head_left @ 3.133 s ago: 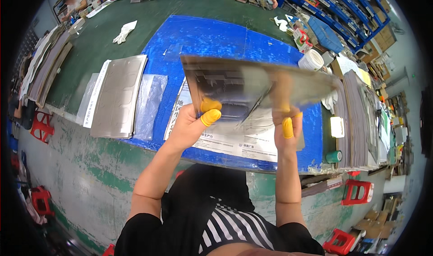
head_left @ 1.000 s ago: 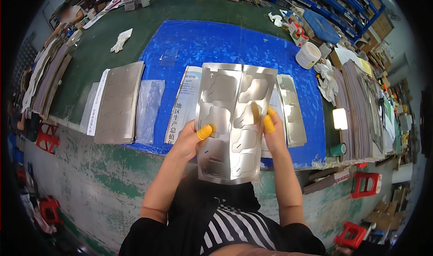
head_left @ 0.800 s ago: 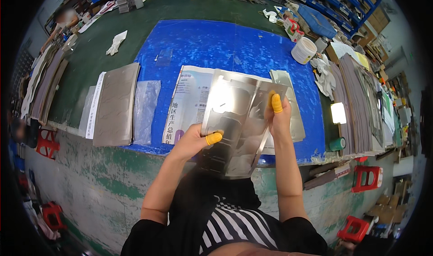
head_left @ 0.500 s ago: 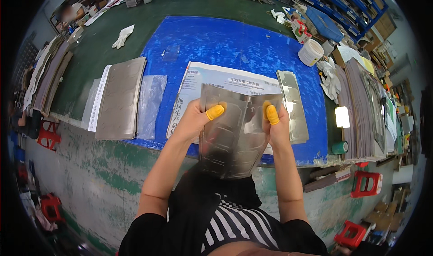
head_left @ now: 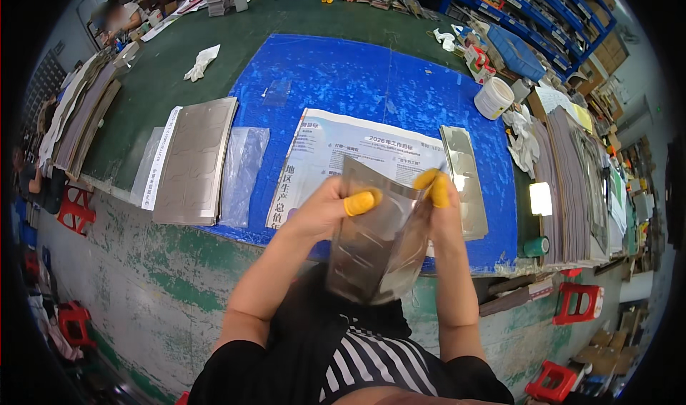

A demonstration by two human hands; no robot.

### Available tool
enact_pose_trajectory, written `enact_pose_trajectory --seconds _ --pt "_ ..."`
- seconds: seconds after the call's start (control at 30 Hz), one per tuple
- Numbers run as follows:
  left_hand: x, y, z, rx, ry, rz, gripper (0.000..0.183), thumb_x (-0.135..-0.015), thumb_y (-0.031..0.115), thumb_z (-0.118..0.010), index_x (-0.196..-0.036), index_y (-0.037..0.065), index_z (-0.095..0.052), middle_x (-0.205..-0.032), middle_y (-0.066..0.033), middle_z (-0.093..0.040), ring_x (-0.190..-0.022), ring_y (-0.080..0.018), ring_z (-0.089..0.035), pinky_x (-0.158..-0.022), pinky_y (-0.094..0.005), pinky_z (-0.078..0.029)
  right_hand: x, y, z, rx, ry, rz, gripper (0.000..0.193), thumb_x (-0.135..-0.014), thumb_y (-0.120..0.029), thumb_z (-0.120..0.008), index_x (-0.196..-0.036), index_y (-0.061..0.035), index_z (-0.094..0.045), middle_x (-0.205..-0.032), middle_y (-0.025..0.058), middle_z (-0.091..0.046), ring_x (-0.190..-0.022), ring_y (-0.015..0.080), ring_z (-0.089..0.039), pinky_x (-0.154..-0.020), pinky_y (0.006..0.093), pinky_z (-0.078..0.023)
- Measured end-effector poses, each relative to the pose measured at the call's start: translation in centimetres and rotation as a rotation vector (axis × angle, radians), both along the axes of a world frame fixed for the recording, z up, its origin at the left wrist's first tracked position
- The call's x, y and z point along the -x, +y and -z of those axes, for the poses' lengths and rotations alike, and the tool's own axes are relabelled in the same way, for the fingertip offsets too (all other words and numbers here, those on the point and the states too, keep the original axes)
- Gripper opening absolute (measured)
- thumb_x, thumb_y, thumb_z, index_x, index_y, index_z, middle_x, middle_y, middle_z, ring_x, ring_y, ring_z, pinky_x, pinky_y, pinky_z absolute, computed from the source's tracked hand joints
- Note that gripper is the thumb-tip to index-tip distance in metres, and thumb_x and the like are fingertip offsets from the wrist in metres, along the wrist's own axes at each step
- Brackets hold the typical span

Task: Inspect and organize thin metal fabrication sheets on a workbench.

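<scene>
The left hand (head_left: 325, 208) grasps the left edge of a shiny metal sheet (head_left: 375, 244), its yellow-capped thumb pressed on the upper face. The right hand (head_left: 444, 216), with yellow covers on its thumb and a finger, pinches the sheet near its far right corner. The sheet is creased lengthwise and held tilted over the near edge of the table, close to the person's body, its near end in front of the dark clothing. Beyond it, a newspaper (head_left: 350, 141) lies on a blue mat (head_left: 336, 73). To the right of the newspaper is a narrow metal strip (head_left: 468, 191); to the left are a clear plastic sleeve (head_left: 246, 166) and then a stack of metal sheets (head_left: 193, 166). A white glove (head_left: 202, 63) lies far left on the green tabletop (head_left: 161, 83), and a white tub (head_left: 494, 98) stands far right.
</scene>
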State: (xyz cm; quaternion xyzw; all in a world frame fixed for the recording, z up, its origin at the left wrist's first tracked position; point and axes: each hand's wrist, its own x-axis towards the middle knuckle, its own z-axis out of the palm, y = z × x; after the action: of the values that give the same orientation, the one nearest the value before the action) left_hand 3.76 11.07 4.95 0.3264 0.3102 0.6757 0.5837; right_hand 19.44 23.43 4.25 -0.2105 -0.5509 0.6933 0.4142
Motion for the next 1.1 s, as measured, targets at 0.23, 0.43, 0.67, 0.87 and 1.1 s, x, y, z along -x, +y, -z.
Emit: enact_pose_trajectory --seconds 0.23,0.43,0.67,0.87,1.1 --pt "1.0 -0.3 -0.8 0.178 0.342 -0.295 0.024 -0.083 0.018 -0.060 -0.098 0.000 -0.058 -0.087 -0.0021 -0.061 -0.080 -0.0075 -0.056 -0.065 -0.0226 -0.046 -0.7 -0.1 -1.9 -0.106 0.004 0.025 0.028 -0.088 -0.031 -0.051 -0.090 -0.0032 -0.054 -0.069 -0.0008 -0.054 -0.061 0.0029 -0.048 -0.054 0.0172 -0.038" --pt "-0.8 2.4 1.4 0.062 -0.027 -0.164 0.030 -0.080 0.023 -0.063 -0.098 0.000 -0.058 -0.081 0.0003 -0.059 -0.066 -0.0065 -0.054 -0.059 -0.0192 -0.044 0.6 0.0 -1.6 0.100 -0.272 0.082 0.029 -0.089 -0.035 -0.048 -0.081 -0.0074 -0.054 -0.061 -0.0052 -0.049 -0.047 0.0024 -0.042 -0.040 0.0151 -0.030" --pt "0.2 1.0 0.5 -0.052 -0.048 -0.021 0.030 -0.080 0.019 -0.063 -0.104 0.002 -0.057 -0.092 -0.0027 -0.060 -0.080 -0.0087 -0.055 -0.067 -0.0245 -0.045 1.5 0.0 -1.9 -0.090 -0.093 0.049 0.029 -0.091 -0.032 -0.044 -0.078 -0.0073 -0.052 -0.055 -0.0033 -0.046 -0.042 0.0035 -0.040 -0.039 0.0158 -0.030" --pt "2.1 0.7 -0.5 0.005 0.158 -0.213 0.032 -0.081 0.021 -0.061 -0.105 0.001 -0.055 -0.091 -0.0011 -0.058 -0.081 -0.0068 -0.053 -0.068 -0.0220 -0.043 -0.8 1.0 -1.7 -0.095 -0.152 0.164 0.016 -0.090 -0.019 -0.046 -0.079 -0.0095 -0.053 -0.055 -0.0077 -0.041 -0.043 0.0008 -0.036 -0.037 0.0163 -0.026" --pt "1.6 1.6 1.1 -0.184 -0.046 -0.009 0.029 -0.080 0.027 -0.063 -0.096 0.003 -0.057 -0.081 0.0017 -0.056 -0.072 -0.0049 -0.050 -0.061 -0.0197 -0.041 0.5 2.4 -0.7 0.144 -0.004 0.196 0.020 -0.090 -0.026 -0.047 -0.095 -0.0074 -0.054 -0.075 -0.0021 -0.054 -0.057 0.0026 -0.048 -0.046 0.0151 -0.038"
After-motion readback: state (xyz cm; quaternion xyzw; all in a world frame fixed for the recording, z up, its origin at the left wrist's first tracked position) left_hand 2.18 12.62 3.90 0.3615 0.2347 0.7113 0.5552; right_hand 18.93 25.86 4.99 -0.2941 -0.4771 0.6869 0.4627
